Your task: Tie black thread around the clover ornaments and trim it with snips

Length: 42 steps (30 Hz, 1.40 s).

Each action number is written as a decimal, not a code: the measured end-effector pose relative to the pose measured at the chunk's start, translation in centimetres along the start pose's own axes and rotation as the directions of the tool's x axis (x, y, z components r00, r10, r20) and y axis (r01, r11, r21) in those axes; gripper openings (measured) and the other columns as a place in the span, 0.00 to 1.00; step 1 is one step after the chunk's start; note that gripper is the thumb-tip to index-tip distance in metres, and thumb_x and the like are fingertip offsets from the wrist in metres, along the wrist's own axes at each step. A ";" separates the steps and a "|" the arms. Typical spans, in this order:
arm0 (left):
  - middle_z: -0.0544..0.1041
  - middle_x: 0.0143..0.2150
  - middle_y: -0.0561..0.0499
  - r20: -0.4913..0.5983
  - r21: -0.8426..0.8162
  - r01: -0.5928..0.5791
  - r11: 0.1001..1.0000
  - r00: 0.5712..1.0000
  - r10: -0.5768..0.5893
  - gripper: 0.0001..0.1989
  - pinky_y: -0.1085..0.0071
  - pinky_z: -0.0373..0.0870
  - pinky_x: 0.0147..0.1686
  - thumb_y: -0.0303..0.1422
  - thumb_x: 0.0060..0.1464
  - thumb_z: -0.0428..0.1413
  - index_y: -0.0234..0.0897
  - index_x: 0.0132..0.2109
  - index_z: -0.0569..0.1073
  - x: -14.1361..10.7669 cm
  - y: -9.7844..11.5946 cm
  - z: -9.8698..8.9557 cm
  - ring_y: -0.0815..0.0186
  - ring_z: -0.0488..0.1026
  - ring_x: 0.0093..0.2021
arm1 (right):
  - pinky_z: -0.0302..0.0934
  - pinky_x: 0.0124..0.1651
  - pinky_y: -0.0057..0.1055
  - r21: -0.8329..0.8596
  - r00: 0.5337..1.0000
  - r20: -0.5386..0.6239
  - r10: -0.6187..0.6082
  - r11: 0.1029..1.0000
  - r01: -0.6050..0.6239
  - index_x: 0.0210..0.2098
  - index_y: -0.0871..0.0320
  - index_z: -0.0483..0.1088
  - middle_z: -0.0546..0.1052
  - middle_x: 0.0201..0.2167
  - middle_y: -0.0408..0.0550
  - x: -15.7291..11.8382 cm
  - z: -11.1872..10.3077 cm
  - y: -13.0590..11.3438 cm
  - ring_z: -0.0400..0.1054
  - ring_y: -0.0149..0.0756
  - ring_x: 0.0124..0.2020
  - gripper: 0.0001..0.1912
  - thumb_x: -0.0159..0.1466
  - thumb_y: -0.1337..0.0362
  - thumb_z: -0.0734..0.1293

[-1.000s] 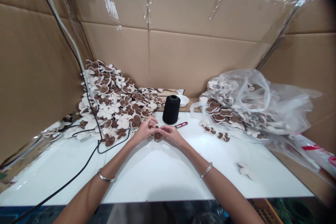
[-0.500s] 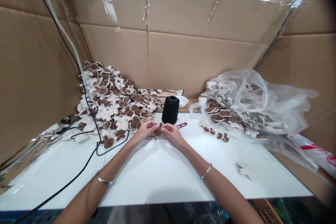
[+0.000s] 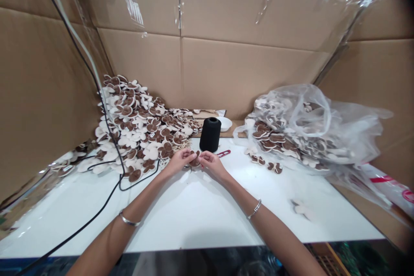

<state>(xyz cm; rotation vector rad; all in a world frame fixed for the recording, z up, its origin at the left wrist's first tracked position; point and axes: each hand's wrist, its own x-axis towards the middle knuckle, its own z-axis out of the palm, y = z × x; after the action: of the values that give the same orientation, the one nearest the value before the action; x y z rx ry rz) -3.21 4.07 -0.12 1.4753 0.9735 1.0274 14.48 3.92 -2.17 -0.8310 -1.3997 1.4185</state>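
While a white table takes the weight of both forearms, the left hand and right hand meet at the centre, fingers drawn narrow and pinching a small brown-and-cream flower-shaped piece from either side. A black thread cone stands upright just beyond, with red snips lying beside it. A heaped pile of matching pieces spreads left of the hands, while more fill a clear plastic bag on the right, all inside cardboard walls.
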 end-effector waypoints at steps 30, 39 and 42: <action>0.78 0.31 0.45 -0.048 -0.028 0.005 1.000 0.999 -0.006 0.19 0.69 0.68 0.34 0.46 0.47 0.63 0.32 0.31 0.73 -0.6 -0.1 0.1 0.62 0.75 0.32 | 0.55 0.47 0.37 -0.973 0.978 -0.082 -0.191 0.227 -0.037 0.41 0.58 0.71 0.75 0.42 0.54 0.0 -6.6 -2.8 0.62 0.46 0.47 0.16 0.58 0.76 0.59; 0.69 0.26 0.54 -0.107 0.280 -0.110 0.954 0.984 0.145 0.16 0.72 0.61 0.31 0.43 0.51 0.60 0.35 0.28 0.69 -1.2 1.2 1.2 0.67 0.67 0.29 | 0.54 0.48 0.41 -0.980 0.977 -0.122 0.174 -0.176 -0.092 0.50 0.58 0.66 0.69 0.50 0.59 -1.1 -7.0 -4.3 0.60 0.51 0.52 0.19 0.62 0.76 0.57; 0.69 0.27 0.54 -0.090 0.315 -0.144 0.938 0.979 0.181 0.14 0.71 0.61 0.32 0.42 0.53 0.58 0.35 0.29 0.71 -1.6 1.5 1.6 0.66 0.67 0.30 | 0.56 0.46 0.41 -0.976 0.962 -0.175 0.208 -0.163 -0.142 0.51 0.61 0.65 0.70 0.49 0.61 -1.2 -6.7 -4.7 0.63 0.51 0.50 0.20 0.59 0.76 0.60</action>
<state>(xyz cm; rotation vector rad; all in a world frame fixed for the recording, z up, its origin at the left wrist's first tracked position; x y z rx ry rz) -2.04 1.92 1.10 1.7921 1.1507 1.1297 21.84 4.68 1.46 -2.0589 -2.4794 0.0542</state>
